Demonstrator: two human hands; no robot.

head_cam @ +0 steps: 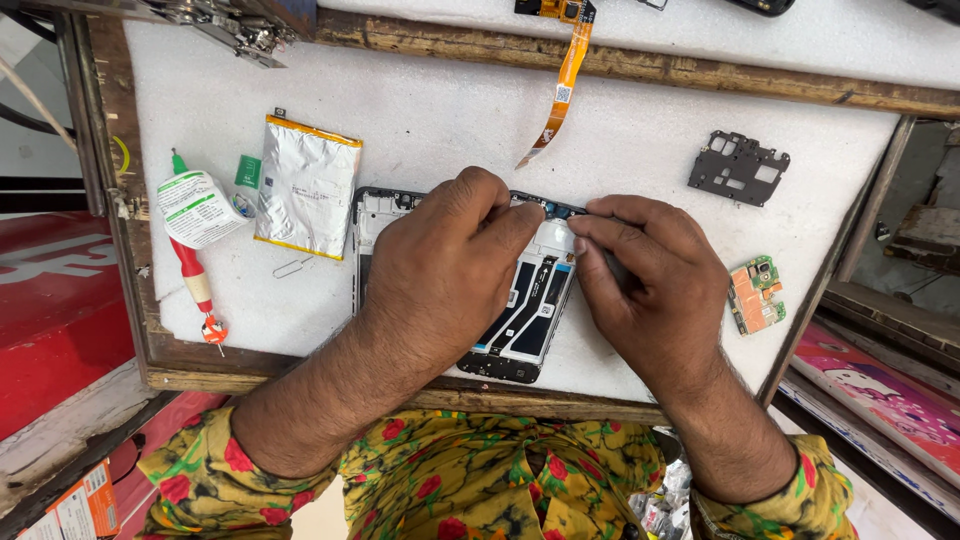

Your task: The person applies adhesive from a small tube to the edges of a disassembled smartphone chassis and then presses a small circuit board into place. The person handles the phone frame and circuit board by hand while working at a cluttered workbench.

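Clearly the work in hand is on the opened phone (520, 320), which lies back-off on the white padded table (450, 110) just in front of the person. Both hands meet at its upper edge, where the small parts sit near the top of the frame. The left hand (440, 270) rests across the phone body, fingers curled and nearly closed, its fingertips pressing down at the top edge and steadying the frame. The right hand (655, 285) comes in from the other side, thumb and forefinger pinched close at the same spot; whether a small tool or part sits between them I cannot tell. By my judgement the step is seating or freeing a small piece at the top, and the next move calls for a fine, steady touch. Beside the phone lie a silver battery (305, 187), a red screwdriver (195, 275), an orange flex cable (562, 85), a black bracket (738, 167) and a small green circuit board (755, 293).
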